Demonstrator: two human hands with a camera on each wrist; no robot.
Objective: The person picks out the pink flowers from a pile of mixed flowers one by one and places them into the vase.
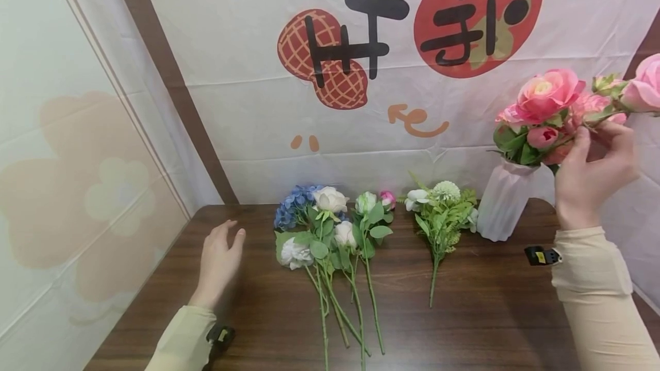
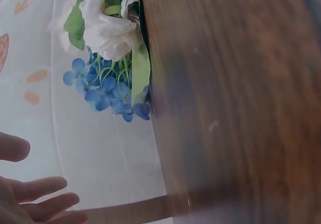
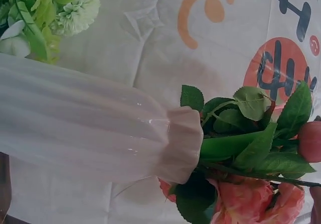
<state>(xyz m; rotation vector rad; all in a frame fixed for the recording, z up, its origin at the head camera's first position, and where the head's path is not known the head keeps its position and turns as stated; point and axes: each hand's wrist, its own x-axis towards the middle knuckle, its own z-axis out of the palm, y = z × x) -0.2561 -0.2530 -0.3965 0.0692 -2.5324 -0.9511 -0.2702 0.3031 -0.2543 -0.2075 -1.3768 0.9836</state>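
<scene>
At the upper right in the head view, my right hand (image 1: 598, 176) pinches the stem of a pink rose (image 1: 644, 87) between thumb and fingers. The stem slants down toward the mouth of a white fluted vase (image 1: 505, 202); leaves and blooms hide its lower end. Other pink flowers (image 1: 549, 96) stand in the vase. The right wrist view shows the vase's wavy rim (image 3: 183, 146) with green leaves (image 3: 241, 148) coming out. My left hand (image 1: 219, 265) is over the table's left side, fingers relaxed, holding nothing. Right of it lies a blue hydrangea (image 1: 294, 205).
On the brown wooden table (image 1: 247, 325) lie white roses (image 1: 330, 199), a white ruffled flower (image 1: 295, 253) and a small pink bud (image 1: 388, 199), stems toward the front. A green-and-white sprig (image 1: 438, 216) lies left of the vase. A printed cloth (image 1: 232, 113) hangs behind.
</scene>
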